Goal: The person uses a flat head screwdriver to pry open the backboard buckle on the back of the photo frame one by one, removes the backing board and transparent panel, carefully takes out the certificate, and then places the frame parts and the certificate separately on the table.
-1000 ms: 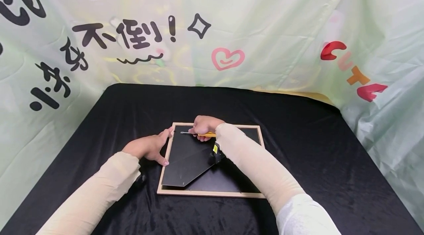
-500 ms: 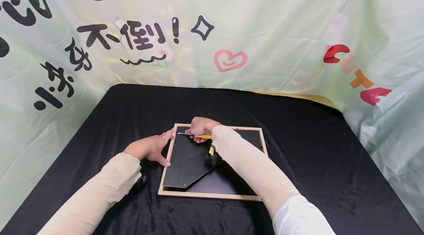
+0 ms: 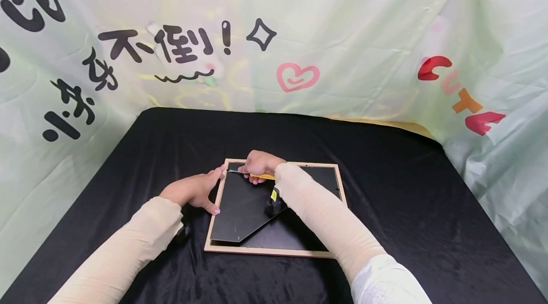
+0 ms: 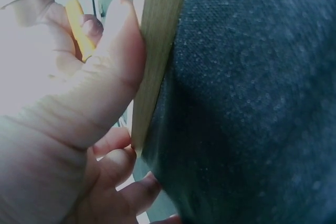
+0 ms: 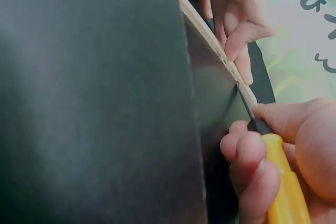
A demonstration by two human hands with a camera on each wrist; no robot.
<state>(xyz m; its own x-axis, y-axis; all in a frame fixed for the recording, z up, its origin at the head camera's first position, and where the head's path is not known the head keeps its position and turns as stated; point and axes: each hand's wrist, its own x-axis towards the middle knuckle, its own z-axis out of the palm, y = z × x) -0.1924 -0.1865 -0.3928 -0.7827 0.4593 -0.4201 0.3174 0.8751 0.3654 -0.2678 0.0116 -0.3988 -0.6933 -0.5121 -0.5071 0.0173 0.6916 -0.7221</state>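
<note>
A picture frame [image 3: 287, 252] with a pale wooden rim lies face down, its black backing [image 3: 295, 237] upward. A black stand flap [image 3: 239, 220] slants across the backing. My right hand [image 3: 259, 163] grips the yellow handle of a screwdriver [image 5: 283, 187]; its metal tip meets the rim's inner edge near the far left corner in the right wrist view. At the frame's left side, my left hand [image 3: 194, 192] presses thumb and fingertips along the rim, spread apart. The left wrist view has that thumb [image 4: 126, 51] against the wooden side.
A black cloth [image 3: 406, 209] covers the table under the frame. Pale printed curtains [image 3: 355, 37] hang behind and on both sides. Small dark tabs [image 3: 337, 189] show along the rim's inner edge. A dark wrist camera [image 3: 274, 204] hangs below my right wrist, over the flap.
My right hand has moved slightly left, bringing the screwdriver tip from over the backing to the rim's left inner edge. The left hand stays in place on the rim.
</note>
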